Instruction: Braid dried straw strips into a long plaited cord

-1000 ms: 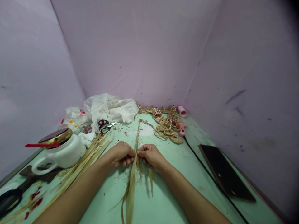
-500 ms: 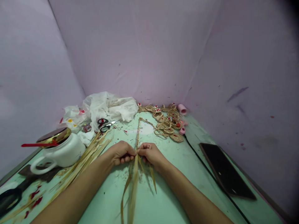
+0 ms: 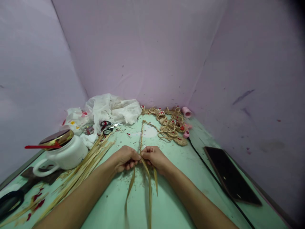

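Note:
A thin straw braid (image 3: 141,135) runs from between my two hands toward the back of the table, then bends right to a heap of coiled braid. My left hand (image 3: 127,158) pinches the near end of the braid from the left, fingers closed. Opposite it, my right hand (image 3: 154,158) pinches the same end, the fingertips of both hands almost touching. Loose flat straw strands (image 3: 149,194) hang from the pinch toward me, one below the left hand, one in the middle and a shorter one under the right. The exact grip on each strand is hidden by the fingers.
Left lie a bundle of straw strips (image 3: 88,165), a white mug (image 3: 69,156) with a gold-rimmed lid, and small scissors (image 3: 108,127). Behind are a white plastic bag (image 3: 111,108) and braided coils (image 3: 171,127) with beads. A black phone (image 3: 231,175) and cable (image 3: 205,162) lie right.
The middle strand has swung from left to right below my hands. My left hand has shifted slightly right, while my right hand stays nearly in place.

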The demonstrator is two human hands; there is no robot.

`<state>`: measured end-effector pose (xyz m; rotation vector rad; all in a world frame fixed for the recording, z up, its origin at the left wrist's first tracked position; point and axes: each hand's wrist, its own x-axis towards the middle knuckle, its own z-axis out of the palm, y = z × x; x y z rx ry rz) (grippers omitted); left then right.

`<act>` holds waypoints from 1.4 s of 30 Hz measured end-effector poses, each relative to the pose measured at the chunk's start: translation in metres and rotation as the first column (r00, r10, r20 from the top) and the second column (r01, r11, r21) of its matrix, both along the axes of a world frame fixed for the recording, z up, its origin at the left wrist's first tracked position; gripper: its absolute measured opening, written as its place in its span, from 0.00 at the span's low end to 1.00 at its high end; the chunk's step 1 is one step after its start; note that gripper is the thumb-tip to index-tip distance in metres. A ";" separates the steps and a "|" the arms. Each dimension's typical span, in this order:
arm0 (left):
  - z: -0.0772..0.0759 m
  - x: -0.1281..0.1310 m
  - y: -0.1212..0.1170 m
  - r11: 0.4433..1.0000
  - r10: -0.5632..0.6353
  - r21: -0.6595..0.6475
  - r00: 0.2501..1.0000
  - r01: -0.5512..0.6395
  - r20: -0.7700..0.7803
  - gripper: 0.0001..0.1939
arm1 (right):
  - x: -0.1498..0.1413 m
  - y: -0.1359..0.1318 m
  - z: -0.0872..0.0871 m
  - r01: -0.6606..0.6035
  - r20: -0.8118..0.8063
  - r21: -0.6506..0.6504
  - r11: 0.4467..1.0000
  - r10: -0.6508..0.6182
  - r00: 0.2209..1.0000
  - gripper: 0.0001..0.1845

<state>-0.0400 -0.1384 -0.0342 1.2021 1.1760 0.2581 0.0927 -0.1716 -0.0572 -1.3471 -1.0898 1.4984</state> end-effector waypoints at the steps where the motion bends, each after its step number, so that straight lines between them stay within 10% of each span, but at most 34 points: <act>1: -0.001 -0.002 0.001 1.000 0.006 -0.014 1.000 -0.006 0.008 0.07 | 0.001 0.000 -0.001 -0.006 0.019 0.010 1.000 0.006 1.000 0.03; 16: 0.000 0.009 -0.010 0.974 0.171 0.151 0.985 -0.168 -0.009 0.08 | 0.005 0.001 -0.013 -0.037 0.228 0.148 0.988 0.003 0.974 0.02; 30: -0.003 0.012 -0.014 0.956 0.259 0.117 0.961 -0.269 0.100 0.06 | -0.011 -0.028 0.010 -0.186 0.726 0.330 0.925 -0.123 0.676 0.08; 35: -0.005 0.005 -0.009 0.972 0.165 0.151 0.979 -0.182 0.116 0.04 | -0.004 -0.025 0.007 -0.232 0.669 0.331 0.914 -0.054 0.742 0.08; 39: -0.005 0.000 -0.005 0.985 0.124 0.100 0.983 -0.138 0.139 0.07 | 0.008 -0.013 0.008 0.063 0.475 0.337 0.939 -0.228 0.850 0.12; 42: -0.005 -0.001 -0.005 0.988 0.096 0.104 0.984 -0.112 0.149 0.07 | 0.004 -0.008 0.011 0.171 0.177 0.099 0.980 -0.186 0.966 0.08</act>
